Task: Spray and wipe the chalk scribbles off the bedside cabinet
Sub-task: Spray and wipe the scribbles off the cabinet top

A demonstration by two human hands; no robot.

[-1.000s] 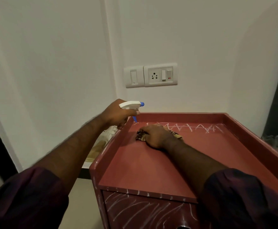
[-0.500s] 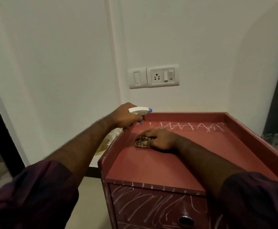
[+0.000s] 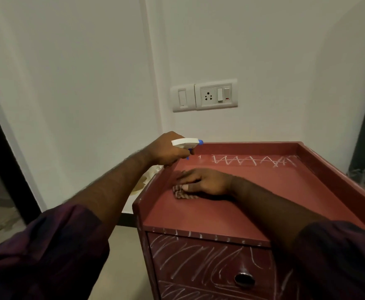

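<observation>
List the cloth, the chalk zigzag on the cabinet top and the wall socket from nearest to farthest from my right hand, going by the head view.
1. Cloth: pressed under the right hand, touching it.
2. Chalk zigzag: along the back of the cabinet top, beyond the fingers.
3. Wall socket: higher up, above and behind it.

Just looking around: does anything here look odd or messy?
Yes: white chalk zigzags run along the back of the cabinet top, and scribbles cover the drawer front. Nothing looks spilled or broken.
</observation>
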